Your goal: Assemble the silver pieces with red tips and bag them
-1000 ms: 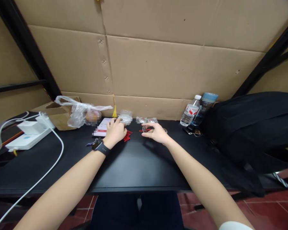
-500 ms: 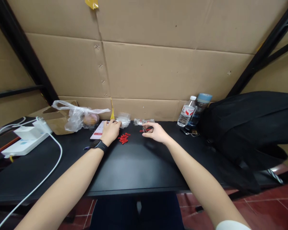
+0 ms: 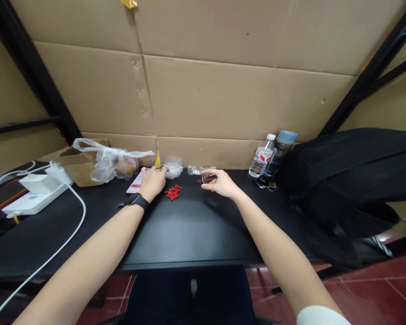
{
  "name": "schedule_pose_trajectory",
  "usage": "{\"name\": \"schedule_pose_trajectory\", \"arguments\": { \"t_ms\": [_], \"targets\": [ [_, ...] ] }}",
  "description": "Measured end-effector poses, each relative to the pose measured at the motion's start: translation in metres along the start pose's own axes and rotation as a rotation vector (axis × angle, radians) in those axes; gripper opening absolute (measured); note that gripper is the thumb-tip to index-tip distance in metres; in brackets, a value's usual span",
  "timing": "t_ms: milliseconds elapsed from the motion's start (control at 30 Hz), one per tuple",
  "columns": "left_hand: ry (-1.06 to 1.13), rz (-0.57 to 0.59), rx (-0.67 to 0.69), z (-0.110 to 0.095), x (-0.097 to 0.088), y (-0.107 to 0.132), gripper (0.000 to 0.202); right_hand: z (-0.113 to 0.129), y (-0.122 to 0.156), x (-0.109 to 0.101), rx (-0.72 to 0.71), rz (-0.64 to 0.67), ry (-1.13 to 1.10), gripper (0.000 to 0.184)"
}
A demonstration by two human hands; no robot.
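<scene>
Both my arms reach across a black table (image 3: 189,230). My left hand (image 3: 153,181), with a black watch on its wrist, lies at the back of the table with its fingertips touching a small clear plastic bag (image 3: 173,167). A little pile of red pieces (image 3: 173,192) lies just right of that hand. My right hand (image 3: 220,183) is curled in a pinch on a small clear ring-like piece with a red bit (image 3: 205,179). More clear packets (image 3: 196,170) lie behind it.
A white card with red print (image 3: 137,182), a crumpled plastic bag (image 3: 111,160) and a cardboard box (image 3: 77,169) sit left. A white power strip (image 3: 30,198) with cable lies far left. Two bottles (image 3: 270,155) and a black bag (image 3: 352,180) stand right. Cardboard walls the back.
My left hand slid back and left off the red pieces, now uncovered, and reached the clear bag. My right hand stayed in place with its pinch.
</scene>
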State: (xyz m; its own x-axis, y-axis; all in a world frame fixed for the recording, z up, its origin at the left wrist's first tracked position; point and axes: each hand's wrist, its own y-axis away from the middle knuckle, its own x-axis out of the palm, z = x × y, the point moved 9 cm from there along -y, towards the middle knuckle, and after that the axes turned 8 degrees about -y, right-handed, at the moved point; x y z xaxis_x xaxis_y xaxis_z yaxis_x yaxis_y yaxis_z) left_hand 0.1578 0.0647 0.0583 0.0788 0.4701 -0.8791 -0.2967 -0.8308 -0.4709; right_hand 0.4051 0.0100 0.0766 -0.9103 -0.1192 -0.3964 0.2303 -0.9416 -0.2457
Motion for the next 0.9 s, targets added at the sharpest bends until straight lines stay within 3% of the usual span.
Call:
{"name": "schedule_pose_trajectory", "arguments": {
  "t_ms": [200,500,700,900],
  "targets": [
    [0.089,-0.038,-0.070,0.001,-0.004,-0.003,0.029,0.004,0.001,-0.003,0.013,-0.010,0.042,0.054],
    [0.064,-0.228,-0.048,-0.007,-0.049,0.003,0.020,0.010,0.000,-0.019,-0.079,-0.051,0.012,0.051],
    [0.260,-0.287,0.283,-0.051,-0.063,0.010,0.031,0.013,0.000,-0.033,-0.100,-0.069,0.030,0.051],
    [0.580,-0.177,0.494,-0.105,-0.060,0.026,0.031,0.026,0.005,-0.026,-0.184,0.044,0.123,0.048]
  ]
}}
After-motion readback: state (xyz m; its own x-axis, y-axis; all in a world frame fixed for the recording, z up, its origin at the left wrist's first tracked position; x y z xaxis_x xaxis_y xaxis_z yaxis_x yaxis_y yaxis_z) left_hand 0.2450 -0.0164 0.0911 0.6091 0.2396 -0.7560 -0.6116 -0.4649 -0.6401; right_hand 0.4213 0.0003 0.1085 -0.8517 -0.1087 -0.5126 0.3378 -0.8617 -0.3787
